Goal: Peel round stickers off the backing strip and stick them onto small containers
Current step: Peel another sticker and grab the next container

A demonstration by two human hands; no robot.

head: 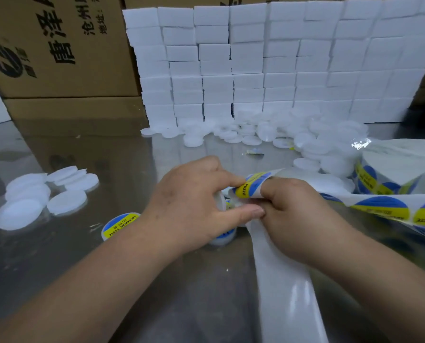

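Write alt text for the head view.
The left hand holds a small container while the right hand, gripping the backing strip, peels off a blue-and-yellow sticker. White lids, stacked boxes and a sticker roll surround them.

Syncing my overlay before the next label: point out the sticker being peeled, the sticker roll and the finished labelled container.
sticker being peeled (244, 190), head view, on its yellow band.
sticker roll (402, 160), head view, on its white top face.
labelled container (119, 225), head view, on the label on its lid.
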